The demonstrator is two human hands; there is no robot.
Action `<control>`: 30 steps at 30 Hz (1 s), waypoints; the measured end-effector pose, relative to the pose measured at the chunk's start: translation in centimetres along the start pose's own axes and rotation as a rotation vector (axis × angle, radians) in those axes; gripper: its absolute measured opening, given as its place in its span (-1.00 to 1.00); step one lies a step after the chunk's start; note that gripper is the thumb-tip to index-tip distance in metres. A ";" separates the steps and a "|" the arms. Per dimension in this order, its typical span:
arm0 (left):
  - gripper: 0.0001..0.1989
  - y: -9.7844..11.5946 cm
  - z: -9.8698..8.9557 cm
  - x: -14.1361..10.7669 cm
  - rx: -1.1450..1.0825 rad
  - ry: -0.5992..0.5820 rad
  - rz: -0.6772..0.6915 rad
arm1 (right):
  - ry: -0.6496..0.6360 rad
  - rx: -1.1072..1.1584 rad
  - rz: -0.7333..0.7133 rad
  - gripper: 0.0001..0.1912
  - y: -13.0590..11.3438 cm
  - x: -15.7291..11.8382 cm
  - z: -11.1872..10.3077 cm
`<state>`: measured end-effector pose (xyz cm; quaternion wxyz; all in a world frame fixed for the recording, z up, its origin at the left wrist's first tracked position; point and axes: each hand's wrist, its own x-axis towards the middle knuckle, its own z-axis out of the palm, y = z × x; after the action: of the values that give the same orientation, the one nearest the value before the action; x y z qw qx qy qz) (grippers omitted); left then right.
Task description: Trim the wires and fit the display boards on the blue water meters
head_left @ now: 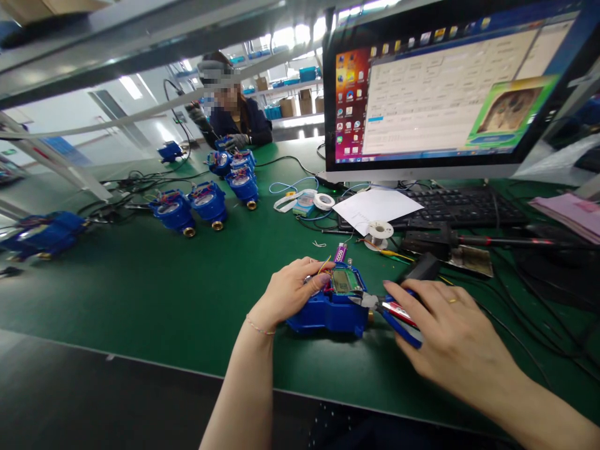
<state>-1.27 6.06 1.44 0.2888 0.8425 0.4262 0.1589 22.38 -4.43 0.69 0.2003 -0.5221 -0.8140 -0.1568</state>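
Observation:
A blue water meter (328,314) lies on the green bench in front of me, its display board (345,281) exposed on top. My left hand (295,289) grips the meter's left side, thumb and fingers closed near thin coloured wires (324,265). My right hand (450,319) is closed around red-and-blue-handled cutting pliers (398,315). The pliers' metal jaws reach the right edge of the display board; whether they touch it or have anything between them I cannot tell. Just behind the meter lies a small purple item (341,252).
Several more blue meters (209,203) stand at the left and back. Across the bench sits a co-worker (241,122) in gloves. A monitor (450,94), keyboard (469,209), paper (379,209), solder spool (379,234), soldering iron (506,241) and loose cables occupy the right.

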 end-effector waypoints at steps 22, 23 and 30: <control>-0.66 0.2 -0.2 0.1 0.041 -0.011 -0.013 | -0.076 -0.112 -0.237 -0.61 1.4 2.0 -0.9; -0.66 0.1 -0.2 0.1 0.040 -0.011 -0.012 | -0.074 -0.110 -0.239 -0.61 1.4 2.0 -0.9; -0.66 0.2 -0.2 0.2 0.037 -0.007 -0.014 | -0.043 -0.119 -0.274 -0.63 1.5 2.0 -0.9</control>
<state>-1.14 6.24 1.69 0.2757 0.8453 0.4338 0.1458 23.17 -2.63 2.48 0.1282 -0.4205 -0.8710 -0.2195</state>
